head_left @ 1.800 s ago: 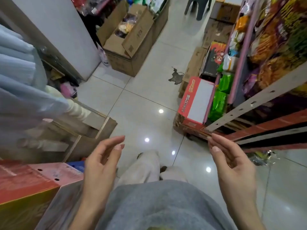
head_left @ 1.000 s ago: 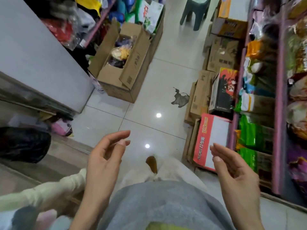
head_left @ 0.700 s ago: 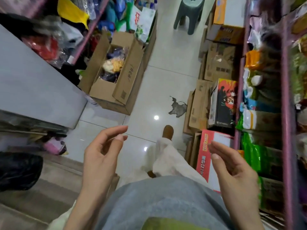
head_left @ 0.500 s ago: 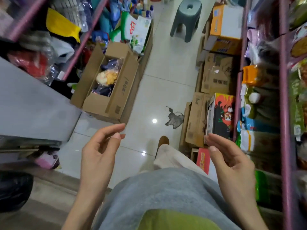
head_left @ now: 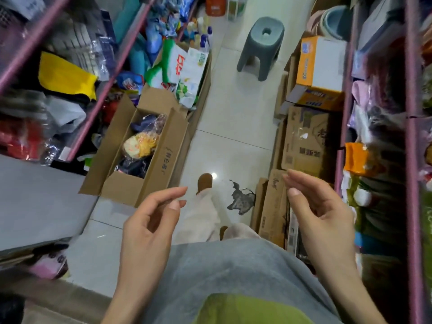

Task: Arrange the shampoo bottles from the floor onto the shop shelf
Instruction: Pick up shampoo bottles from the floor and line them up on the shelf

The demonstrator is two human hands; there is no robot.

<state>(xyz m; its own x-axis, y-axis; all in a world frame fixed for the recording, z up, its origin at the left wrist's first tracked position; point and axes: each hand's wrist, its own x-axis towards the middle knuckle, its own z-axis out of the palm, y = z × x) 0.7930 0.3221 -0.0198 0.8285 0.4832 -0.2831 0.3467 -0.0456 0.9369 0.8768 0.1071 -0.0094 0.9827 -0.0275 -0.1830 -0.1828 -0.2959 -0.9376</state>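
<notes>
Shampoo bottles (head_left: 203, 33) stand on the floor far ahead of the fingers, by a grey stool (head_left: 261, 46). Left hand (head_left: 149, 220) and right hand (head_left: 320, 211) hover loosely curled, empty. Judged step: walking over; next, stoop and grasp one bottle.

Grey top (head_left: 233, 272) with green patch, cream trousers (head_left: 201, 218), brown shoes (head_left: 204, 182).

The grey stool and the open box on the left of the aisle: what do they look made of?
The grey stool looks like moulded plastic, matte: one-piece legs, rounded edges, a hole in the seat. The open box looks like brown corrugated cardboard, dull, with folded flaps and printed marks on its side.
</notes>
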